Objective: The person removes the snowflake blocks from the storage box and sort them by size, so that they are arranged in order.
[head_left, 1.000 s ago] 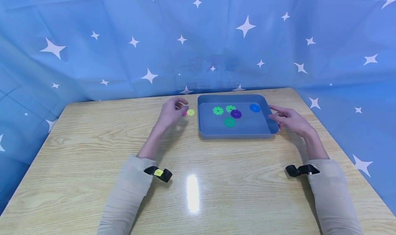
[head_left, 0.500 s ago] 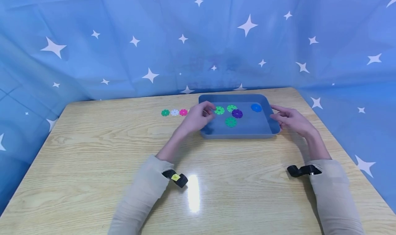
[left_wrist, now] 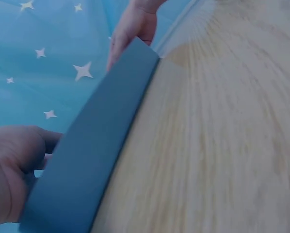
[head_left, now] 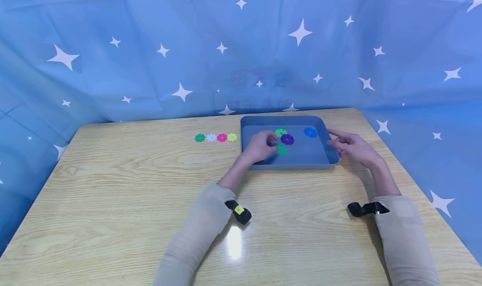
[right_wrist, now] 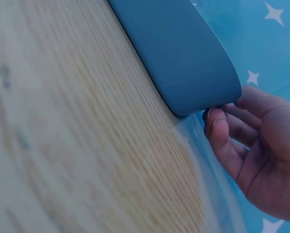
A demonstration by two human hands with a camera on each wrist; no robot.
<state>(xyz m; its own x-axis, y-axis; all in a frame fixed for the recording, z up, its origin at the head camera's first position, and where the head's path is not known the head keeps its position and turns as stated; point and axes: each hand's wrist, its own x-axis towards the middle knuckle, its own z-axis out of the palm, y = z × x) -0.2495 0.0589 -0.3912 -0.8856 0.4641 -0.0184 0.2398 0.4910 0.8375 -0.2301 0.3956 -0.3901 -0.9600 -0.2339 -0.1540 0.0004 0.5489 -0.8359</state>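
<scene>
A shallow blue-grey tray (head_left: 297,166) lies near the back of the table with several notched plastic discs in it. My left hand (head_left: 260,146) reaches over its left part, thumb and fingers bent and apart, thumb tip right at a green disc (head_left: 281,149). A purple disc (head_left: 287,139) overlaps a light green disc (head_left: 280,132) beside it; a blue disc (head_left: 310,131) lies farther right. In the left wrist view the tray wall (left_wrist: 94,131) hides the left fingertips. My right hand (head_left: 354,148) grips the tray's right end, fingers curled at its lower corner (right_wrist: 184,109).
Left of the tray, a row of discs lies on the wooden table (head_left: 124,194): dark green (head_left: 200,138), white (head_left: 211,138), pink (head_left: 222,138) and yellow (head_left: 232,137). A blue star-patterned cloth (head_left: 143,68) hangs behind the table and along its right side.
My left hand has moved right from the pink disc beside the tray to inside the tray, covering where another light green disc lay. The row is uncovered. My right hand stays on the tray.
</scene>
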